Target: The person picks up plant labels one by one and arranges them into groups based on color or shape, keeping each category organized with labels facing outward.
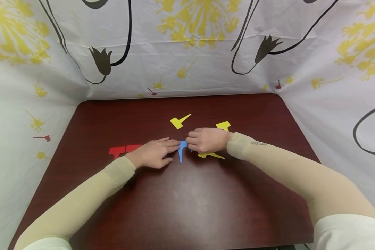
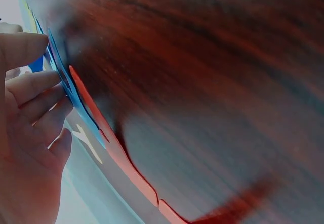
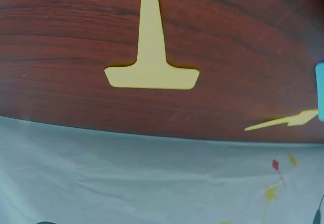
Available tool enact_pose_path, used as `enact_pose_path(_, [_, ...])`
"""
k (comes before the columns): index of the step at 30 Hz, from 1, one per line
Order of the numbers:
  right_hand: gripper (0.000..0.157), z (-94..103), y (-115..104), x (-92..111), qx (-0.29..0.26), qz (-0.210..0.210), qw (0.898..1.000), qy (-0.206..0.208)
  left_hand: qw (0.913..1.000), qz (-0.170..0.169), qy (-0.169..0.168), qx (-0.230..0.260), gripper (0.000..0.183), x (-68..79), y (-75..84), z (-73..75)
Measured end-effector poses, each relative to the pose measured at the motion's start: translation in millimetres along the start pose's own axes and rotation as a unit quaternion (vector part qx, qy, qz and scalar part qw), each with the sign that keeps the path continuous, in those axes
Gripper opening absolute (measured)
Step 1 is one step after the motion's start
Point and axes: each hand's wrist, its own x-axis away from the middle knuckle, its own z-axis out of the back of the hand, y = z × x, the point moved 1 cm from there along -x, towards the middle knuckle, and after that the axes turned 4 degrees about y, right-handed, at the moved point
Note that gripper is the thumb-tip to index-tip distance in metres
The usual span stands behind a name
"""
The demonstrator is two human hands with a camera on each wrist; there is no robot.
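Observation:
A blue T-shaped plant label point(image 1: 182, 147) lies on the table between both hands, its stem toward the person. The left hand point(image 1: 154, 152) rests palm down with straight fingers, their tips at the label's left end. More blue labels point(image 2: 76, 100) show beneath those fingers in the left wrist view. With curled fingers, the right hand point(image 1: 207, 140) holds another blue label point(image 1: 191, 150), mostly hidden by the hand; a blue edge point(image 3: 320, 90) shows in the right wrist view. A yellow label point(image 1: 215, 155) lies partly under the right hand.
Two red labels point(image 1: 116, 150) lie side by side left of the left hand. One yellow label point(image 1: 176, 122) lies farther back; another yellow label point(image 1: 223, 125) is behind the right wrist. A patterned cloth point(image 1: 181, 69) surrounds the dark wooden table point(image 1: 181, 208) at back and sides.

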Motion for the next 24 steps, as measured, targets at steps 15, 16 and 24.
enact_pose_path(15, [0.010, -0.7, -15.0, 7.6, -0.011, 0.056, 0.998, -0.030, 1.0000, -0.003, 0.003, 0.007, 0.062, 0.8, -0.2, 3.8])
enact_pose_path(16, [0.010, -1.1, -15.2, 8.8, -0.015, 0.055, 0.998, -0.031, 1.0000, -0.003, 0.003, 0.006, 0.062, 0.6, -0.3, 3.6])
enact_pose_path(24, [0.011, 0.0, -18.9, 17.3, -0.037, 0.047, 0.998, -0.028, 0.9999, 0.000, -0.006, 0.009, 0.063, 0.4, -1.4, 1.6])
